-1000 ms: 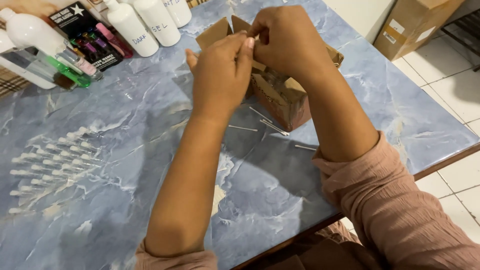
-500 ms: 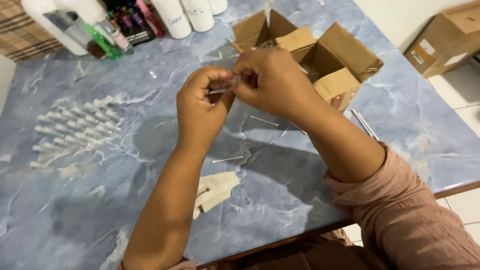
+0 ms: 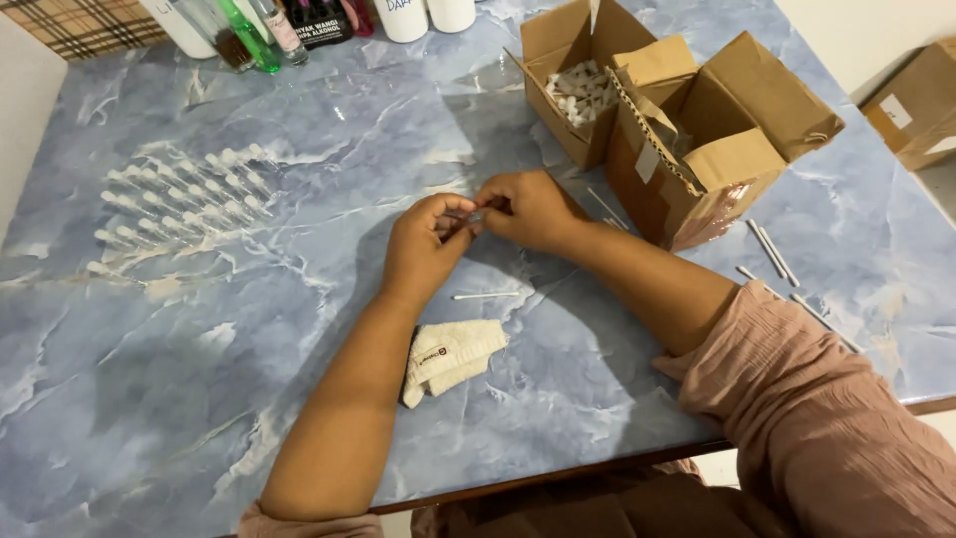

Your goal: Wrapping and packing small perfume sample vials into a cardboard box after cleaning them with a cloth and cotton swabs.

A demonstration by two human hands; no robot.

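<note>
Both hands meet over the blue marbled table (image 3: 249, 329), just in front of the open cardboard box (image 3: 697, 149). The left hand (image 3: 423, 244) and right hand (image 3: 528, 209) pinch a tiny clear vial (image 3: 468, 215) between their fingertips, each at one end (too small to make out its parts). It looks very light and smooth, probably slippery and easy to crush or drop, so a light fingertip grip near the ends suits it better than a squeeze. A thin white stick (image 3: 486, 295) lies just below the hands, a folded cloth (image 3: 448, 359) nearer the body, and rows of small vials (image 3: 179, 204) well to the left.
</note>
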